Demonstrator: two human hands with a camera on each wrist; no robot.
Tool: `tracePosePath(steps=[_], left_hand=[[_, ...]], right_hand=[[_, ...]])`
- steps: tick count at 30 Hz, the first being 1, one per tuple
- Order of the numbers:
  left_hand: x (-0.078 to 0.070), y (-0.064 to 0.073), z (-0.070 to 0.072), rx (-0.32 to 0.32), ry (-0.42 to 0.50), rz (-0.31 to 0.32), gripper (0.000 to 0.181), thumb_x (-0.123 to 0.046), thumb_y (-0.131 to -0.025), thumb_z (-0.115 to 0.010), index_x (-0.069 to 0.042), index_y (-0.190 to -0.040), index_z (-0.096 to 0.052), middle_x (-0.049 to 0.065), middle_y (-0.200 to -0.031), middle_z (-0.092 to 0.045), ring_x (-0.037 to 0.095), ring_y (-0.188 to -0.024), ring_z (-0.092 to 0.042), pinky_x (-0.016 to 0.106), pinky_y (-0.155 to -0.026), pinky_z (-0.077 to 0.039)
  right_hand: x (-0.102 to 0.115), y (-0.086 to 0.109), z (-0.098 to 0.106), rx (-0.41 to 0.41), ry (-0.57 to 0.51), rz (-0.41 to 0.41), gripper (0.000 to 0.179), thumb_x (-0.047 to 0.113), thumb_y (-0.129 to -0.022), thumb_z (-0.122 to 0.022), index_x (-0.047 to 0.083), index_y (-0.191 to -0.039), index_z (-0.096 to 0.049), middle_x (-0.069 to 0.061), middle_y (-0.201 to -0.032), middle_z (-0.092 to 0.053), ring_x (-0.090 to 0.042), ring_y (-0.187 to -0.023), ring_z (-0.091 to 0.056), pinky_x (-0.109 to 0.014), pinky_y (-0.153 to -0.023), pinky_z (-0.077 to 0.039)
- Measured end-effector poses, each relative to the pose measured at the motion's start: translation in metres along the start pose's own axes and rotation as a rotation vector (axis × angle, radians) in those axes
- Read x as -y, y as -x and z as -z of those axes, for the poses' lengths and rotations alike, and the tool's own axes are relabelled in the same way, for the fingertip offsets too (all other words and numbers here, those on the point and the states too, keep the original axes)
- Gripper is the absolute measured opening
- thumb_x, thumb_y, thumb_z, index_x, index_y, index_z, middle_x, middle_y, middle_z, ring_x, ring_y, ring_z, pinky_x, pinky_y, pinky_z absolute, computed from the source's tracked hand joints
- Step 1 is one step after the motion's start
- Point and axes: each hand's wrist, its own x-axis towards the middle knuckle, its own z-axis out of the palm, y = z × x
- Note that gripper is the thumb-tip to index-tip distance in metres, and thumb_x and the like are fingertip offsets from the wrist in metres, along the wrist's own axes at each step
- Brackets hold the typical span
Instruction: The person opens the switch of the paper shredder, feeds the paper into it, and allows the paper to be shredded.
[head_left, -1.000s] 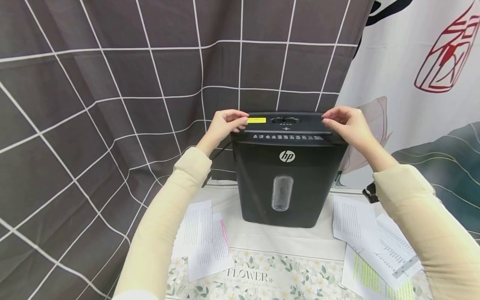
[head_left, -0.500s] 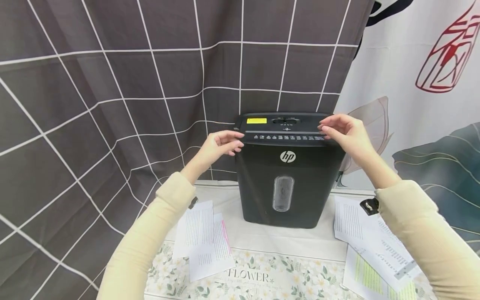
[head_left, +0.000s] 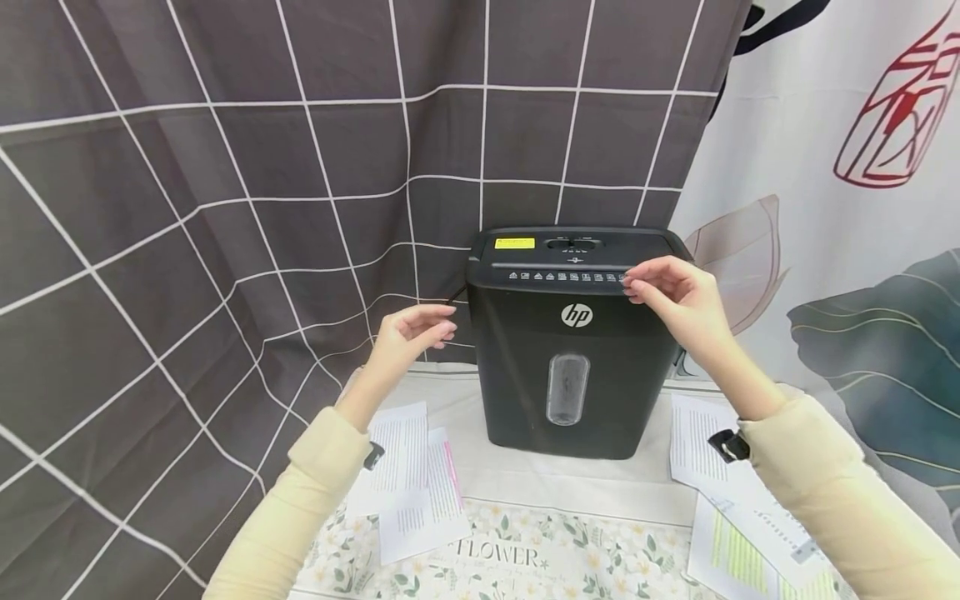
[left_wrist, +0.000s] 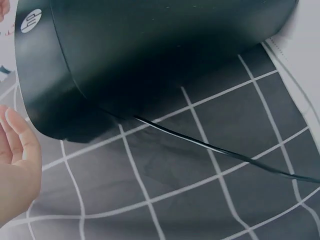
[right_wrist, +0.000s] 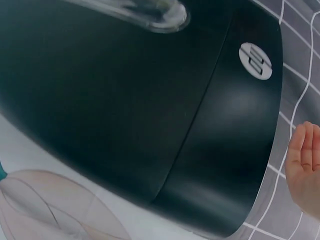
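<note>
A black HP paper shredder stands upright on the table, with a yellow label on its lid and a clear window in its front. Left of the shredder, my left hand hangs in the air with relaxed fingers, holding nothing. My right hand hovers before the shredder's upper right front, its fingers loosely bent and nothing between them. In the left wrist view the left hand is apart from the shredder's side. The right hand shows at the edge of the right wrist view, beside the shredder's top.
Printed sheets lie at the left, one with a pink streak. More sheets lie at the right, partly under the right arm, one marked yellow-green. A black power cord runs from the shredder. A dark grid curtain hangs behind.
My left hand has come off the shredder's lid, moving down and left. The right hand has moved down and slightly left from the lid's right end. The shredder has stayed put.
</note>
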Motion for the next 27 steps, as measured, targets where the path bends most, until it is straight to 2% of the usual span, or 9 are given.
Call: tracePosePath(steps=[5,6,9,12,13,16,20,24,27], left_hand=[[0.012,0.023,0.010,-0.066,0.049,0.017,0.021,0.004,-0.087,-0.060,-0.006,-0.104,-0.066,-0.012,-0.085,-0.071,0.007,-0.078,-0.068,0.020,-0.070,-0.056],[0.014,0.028,0.012,-0.073,0.047,0.025,0.021,0.004,-0.087,-0.060,-0.006,-0.104,-0.066,-0.012,-0.085,-0.070,0.006,-0.078,-0.068,0.020,-0.071,-0.055],[0.020,0.040,0.014,-0.095,-0.004,0.046,0.019,0.003,-0.086,-0.061,0.000,-0.105,-0.065,-0.015,-0.085,-0.069,0.001,-0.080,-0.067,0.018,-0.075,-0.054],[0.025,0.050,0.014,-0.131,-0.107,0.046,0.024,0.000,-0.085,-0.064,0.010,-0.107,-0.062,-0.019,-0.083,-0.067,-0.003,-0.080,-0.065,0.015,-0.076,-0.053],[0.028,0.053,0.014,-0.146,-0.141,0.047,0.023,0.000,-0.085,-0.065,0.009,-0.106,-0.063,-0.018,-0.083,-0.067,-0.004,-0.080,-0.064,0.015,-0.075,-0.053],[0.035,0.061,0.013,-0.173,-0.212,0.048,0.023,-0.001,-0.085,-0.065,0.009,-0.105,-0.064,-0.004,-0.086,-0.070,-0.005,-0.079,-0.061,0.014,-0.074,-0.052],[0.046,0.071,0.013,-0.190,-0.238,0.067,0.022,-0.001,-0.085,-0.065,0.009,-0.105,-0.064,0.021,-0.093,-0.067,-0.006,-0.078,-0.060,0.014,-0.073,-0.052],[0.058,0.081,0.014,-0.212,-0.264,0.086,0.023,-0.002,-0.085,-0.065,0.008,-0.106,-0.063,0.025,-0.095,-0.066,-0.007,-0.078,-0.059,0.014,-0.073,-0.052],[0.068,0.089,0.016,-0.230,-0.265,0.088,0.022,-0.001,-0.085,-0.065,0.009,-0.105,-0.064,0.025,-0.093,-0.066,-0.006,-0.077,-0.059,0.014,-0.073,-0.052]], right_hand=[[-0.003,0.013,-0.008,-0.008,-0.044,0.016,0.021,-0.015,-0.085,-0.056,0.002,-0.092,-0.066,0.004,-0.086,-0.072,-0.007,-0.075,-0.068,-0.017,-0.070,-0.055],[-0.005,0.017,-0.010,-0.011,-0.048,0.017,0.021,-0.015,-0.085,-0.056,0.002,-0.092,-0.066,0.003,-0.086,-0.072,-0.007,-0.075,-0.068,-0.018,-0.070,-0.055],[-0.010,0.029,-0.016,-0.029,-0.070,0.018,0.019,-0.016,-0.084,-0.056,-0.001,-0.093,-0.065,0.002,-0.085,-0.072,-0.008,-0.075,-0.069,-0.018,-0.070,-0.055],[-0.019,0.042,-0.025,-0.062,-0.101,0.030,0.016,-0.017,-0.084,-0.056,-0.006,-0.092,-0.064,0.001,-0.085,-0.072,-0.008,-0.075,-0.069,-0.019,-0.070,-0.055],[-0.023,0.047,-0.028,-0.074,-0.113,0.035,0.015,-0.017,-0.084,-0.055,-0.007,-0.091,-0.063,0.000,-0.085,-0.072,-0.008,-0.075,-0.069,-0.019,-0.070,-0.055],[-0.034,0.059,-0.036,-0.097,-0.140,0.052,0.014,-0.019,-0.083,-0.055,-0.010,-0.091,-0.062,0.000,-0.085,-0.072,-0.008,-0.076,-0.069,-0.019,-0.070,-0.055],[-0.047,0.073,-0.043,-0.097,-0.166,0.064,0.014,-0.021,-0.082,-0.054,-0.014,-0.092,-0.060,0.000,-0.087,-0.071,-0.007,-0.079,-0.068,-0.018,-0.072,-0.055],[-0.058,0.085,-0.049,-0.077,-0.176,0.064,0.015,-0.023,-0.081,-0.053,-0.016,-0.092,-0.059,0.001,-0.089,-0.071,-0.007,-0.081,-0.068,-0.019,-0.073,-0.055],[-0.067,0.093,-0.054,-0.057,-0.165,0.042,0.017,-0.022,-0.081,-0.054,-0.011,-0.092,-0.060,0.003,-0.090,-0.071,-0.006,-0.081,-0.068,-0.018,-0.074,-0.055]])
